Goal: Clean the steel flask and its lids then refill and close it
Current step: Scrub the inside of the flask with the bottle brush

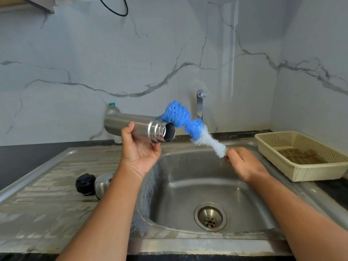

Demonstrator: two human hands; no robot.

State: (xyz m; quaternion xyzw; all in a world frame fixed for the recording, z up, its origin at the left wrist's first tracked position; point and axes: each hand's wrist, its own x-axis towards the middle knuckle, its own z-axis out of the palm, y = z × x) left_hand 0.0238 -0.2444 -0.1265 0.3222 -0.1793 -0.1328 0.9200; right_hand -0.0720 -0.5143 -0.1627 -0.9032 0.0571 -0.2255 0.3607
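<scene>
Both bare forearms stretched forward, raised. Left hand (pixel 140 147) palm up, fingers and thumb wrapped under and round the flask (pixel 131 125), holding it on its side. Right hand (pixel 243 162) back up, fingers bunched, pinching the brush (pixel 180 117) at its white end.

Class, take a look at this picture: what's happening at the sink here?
A person is washing up at a steel sink. The left hand holds the steel flask on its side over the sink's edge, with its mouth open. The right hand pinches the lower end of a blue and white bottle brush, whose blue end is beside the mouth, not inside. The black lid and steel cap lie on the drainboard, off the flask.
</scene>
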